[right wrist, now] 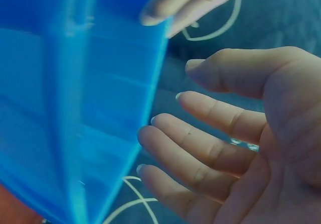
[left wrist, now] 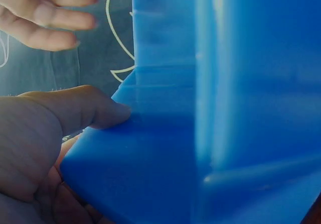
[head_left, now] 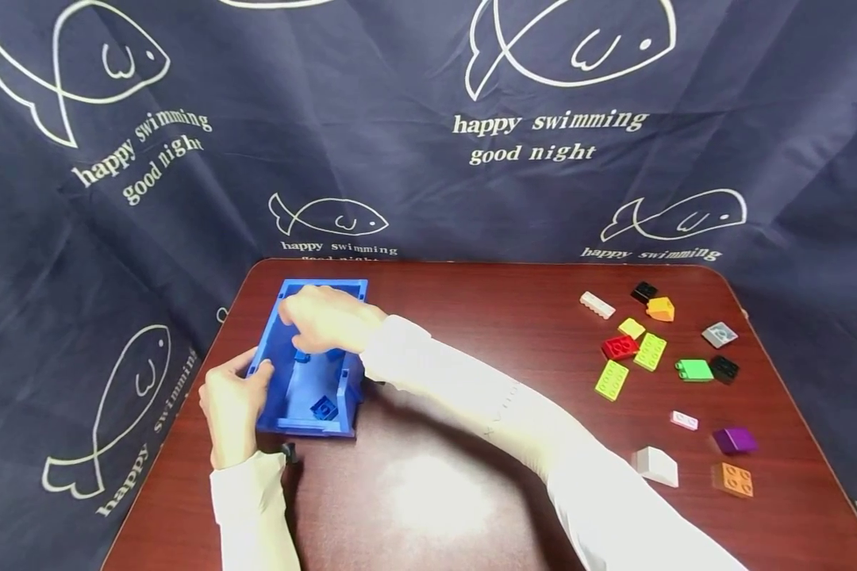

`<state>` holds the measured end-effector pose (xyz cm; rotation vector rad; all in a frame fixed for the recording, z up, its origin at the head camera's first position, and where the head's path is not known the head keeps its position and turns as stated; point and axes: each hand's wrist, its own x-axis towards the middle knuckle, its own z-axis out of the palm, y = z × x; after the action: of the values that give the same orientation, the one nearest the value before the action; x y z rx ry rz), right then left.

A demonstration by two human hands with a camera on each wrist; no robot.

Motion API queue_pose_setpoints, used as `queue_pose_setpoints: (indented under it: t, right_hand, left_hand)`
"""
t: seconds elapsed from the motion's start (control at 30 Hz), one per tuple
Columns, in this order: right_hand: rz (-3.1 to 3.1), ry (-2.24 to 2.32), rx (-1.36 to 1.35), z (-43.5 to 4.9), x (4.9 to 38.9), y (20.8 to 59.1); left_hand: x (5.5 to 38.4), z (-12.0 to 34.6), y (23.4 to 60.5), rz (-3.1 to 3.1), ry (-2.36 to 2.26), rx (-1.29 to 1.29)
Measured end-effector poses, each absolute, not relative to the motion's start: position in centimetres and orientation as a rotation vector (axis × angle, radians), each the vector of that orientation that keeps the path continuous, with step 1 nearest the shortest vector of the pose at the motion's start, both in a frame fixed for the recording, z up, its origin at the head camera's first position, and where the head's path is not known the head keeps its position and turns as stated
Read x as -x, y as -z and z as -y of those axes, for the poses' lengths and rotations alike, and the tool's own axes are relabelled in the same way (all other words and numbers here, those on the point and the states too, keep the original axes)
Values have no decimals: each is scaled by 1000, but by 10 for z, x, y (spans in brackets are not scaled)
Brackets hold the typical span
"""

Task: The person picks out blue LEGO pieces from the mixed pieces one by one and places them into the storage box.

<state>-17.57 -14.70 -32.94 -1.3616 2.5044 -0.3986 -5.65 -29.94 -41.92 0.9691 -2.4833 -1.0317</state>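
A blue plastic bin (head_left: 307, 429) stands at the left of the table, with blue bricks such as one near its front (head_left: 324, 408) and another farther back (head_left: 301, 356) on its floor. My left hand (head_left: 234, 404) grips the bin's left side wall, thumb on the inner face and fingers behind it, as the left wrist view shows. Over the bin's back half hovers my right hand (head_left: 324, 317). In the right wrist view its fingers (right wrist: 200, 153) are spread and loosely bent beside the bin wall, holding nothing. The right forearm hides part of the bin's right side.
Loose bricks lie scattered on the right of the table, among them a red one (head_left: 620, 347), a white sloped one (head_left: 657, 466), a purple one (head_left: 735, 440) and an orange one (head_left: 736, 480). A dark fish-print cloth (head_left: 428, 198) hangs behind the table (head_left: 471, 317).
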Motion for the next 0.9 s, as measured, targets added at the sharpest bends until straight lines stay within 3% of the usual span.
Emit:
queue_pose_setpoints:
  t: [0.6,0.9]
  right_hand:
    - [-2732,531,1452,66,174,270]
    - [-2948,766,1364,-3,180,279]
  left_hand:
    - [61,308,420,2446,977,-984]
    - [54,308,395,2347,794,-772]
